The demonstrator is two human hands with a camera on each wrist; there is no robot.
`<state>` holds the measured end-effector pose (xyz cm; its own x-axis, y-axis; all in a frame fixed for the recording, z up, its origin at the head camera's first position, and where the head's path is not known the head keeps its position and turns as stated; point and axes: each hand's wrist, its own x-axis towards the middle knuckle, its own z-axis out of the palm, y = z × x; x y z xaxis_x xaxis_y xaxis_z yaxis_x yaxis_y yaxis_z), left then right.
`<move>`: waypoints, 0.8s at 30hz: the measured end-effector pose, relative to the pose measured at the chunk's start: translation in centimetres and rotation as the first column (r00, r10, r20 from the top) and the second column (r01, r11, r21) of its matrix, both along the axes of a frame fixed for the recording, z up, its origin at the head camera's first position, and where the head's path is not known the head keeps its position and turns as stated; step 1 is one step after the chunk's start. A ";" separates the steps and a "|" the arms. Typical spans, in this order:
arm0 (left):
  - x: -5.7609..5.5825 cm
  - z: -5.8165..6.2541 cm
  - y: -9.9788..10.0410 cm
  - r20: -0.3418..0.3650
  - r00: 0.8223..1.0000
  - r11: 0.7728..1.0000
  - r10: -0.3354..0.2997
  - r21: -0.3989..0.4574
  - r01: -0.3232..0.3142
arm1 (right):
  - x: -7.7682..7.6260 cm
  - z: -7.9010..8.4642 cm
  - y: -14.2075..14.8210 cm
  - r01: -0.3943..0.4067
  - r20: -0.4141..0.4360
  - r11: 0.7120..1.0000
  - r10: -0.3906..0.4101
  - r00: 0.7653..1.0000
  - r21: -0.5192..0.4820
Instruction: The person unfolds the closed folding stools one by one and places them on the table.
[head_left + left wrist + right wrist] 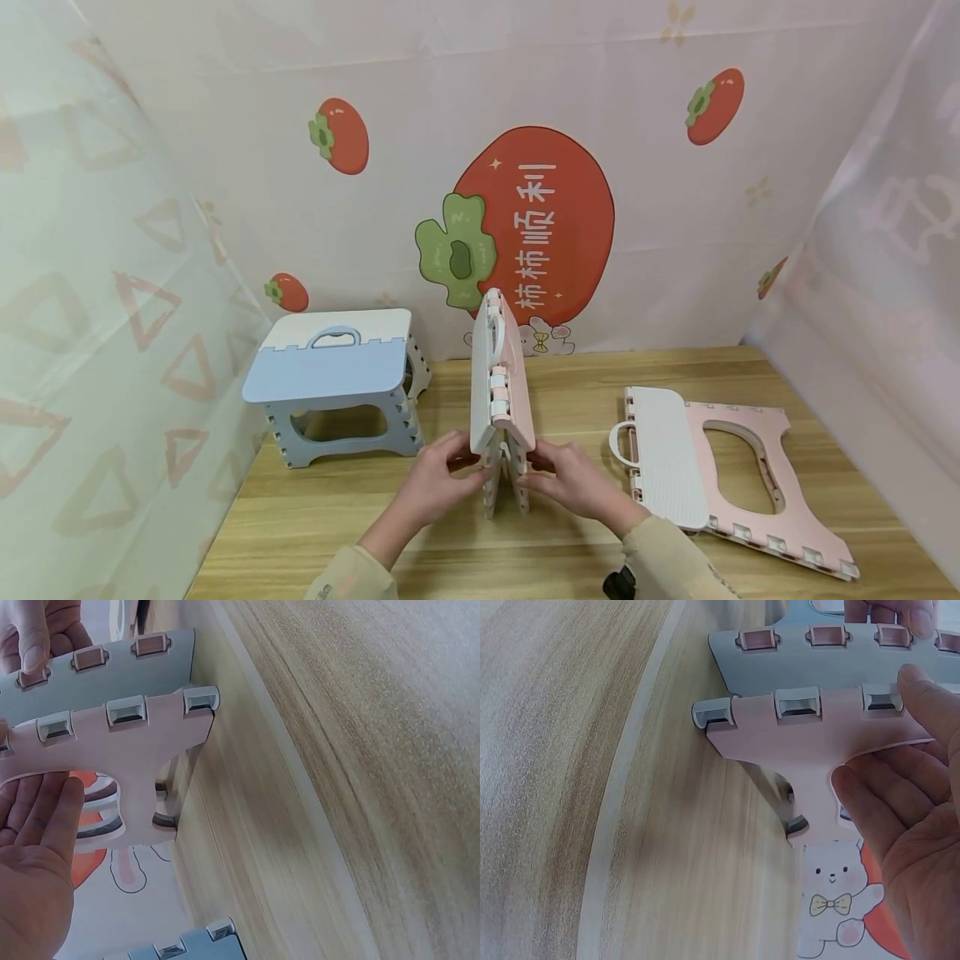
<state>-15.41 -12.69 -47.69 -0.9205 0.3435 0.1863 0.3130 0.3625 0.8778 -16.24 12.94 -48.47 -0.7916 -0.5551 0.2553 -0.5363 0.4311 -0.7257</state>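
Observation:
A pink and white folding stool stands half folded in the middle of the wooden table, its seat halves steep and its leg panels close together. My left hand grips the left leg panel below the seat edge. On the opposite side my right hand grips the other leg panel. In the right wrist view, the right thumb lies by the hinged edge of the pink leg panel while the fingers reach into its cutout. The left wrist view has the left fingers at the cutout of a leg panel.
To the left stands an unfolded blue and white folding stool. Another pink and white folding stool lies folded down at the right, its handle facing the middle. Behind the table hangs a backdrop printed with persimmons.

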 end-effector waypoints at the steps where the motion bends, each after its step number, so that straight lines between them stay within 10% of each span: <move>1: 0.0 0.0 0.0 0.001 1.000 1.000 -0.001 0.004 0.001 | 0.0 0.0 0.0 0.004 -0.005 1.000 -0.003 1.000 0.006; 24: 0.1 0.2 -0.7 0.001 1.000 1.000 -0.011 -0.014 0.011 | 0.1 0.1 0.5 -0.002 0.022 1.000 0.002 1.000 -0.003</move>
<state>-15.28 -13.39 -47.49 -0.9169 0.3558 0.1807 0.3162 0.3716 0.8729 -16.09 13.44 -48.40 -0.7962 -0.5558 0.2391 -0.5207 0.4280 -0.7387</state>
